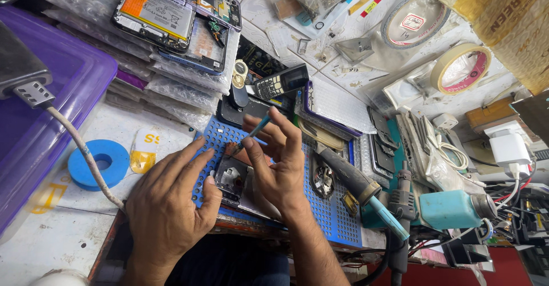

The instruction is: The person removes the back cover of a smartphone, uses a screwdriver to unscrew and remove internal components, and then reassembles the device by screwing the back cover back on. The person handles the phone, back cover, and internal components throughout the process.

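Left hand (166, 206) flat, steadying opened phone (230, 178); right hand (278, 160) pinching brush (251, 133), probably; clutter crowds mat (331, 212) edges.

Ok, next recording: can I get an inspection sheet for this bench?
Surface: blue perforated mat on a worn white bench.
Job's things: opened phone; teal-handled brush.
Clutter: bagged phone parts, tape rolls, blue ring, keypad phone.
Grips: left hand steadies the opened phone; right hand pinches the brush.
Cables: grey braided cable; white charger lead.
Surroundings: purple plastic bin, soldering iron, teal bottle.
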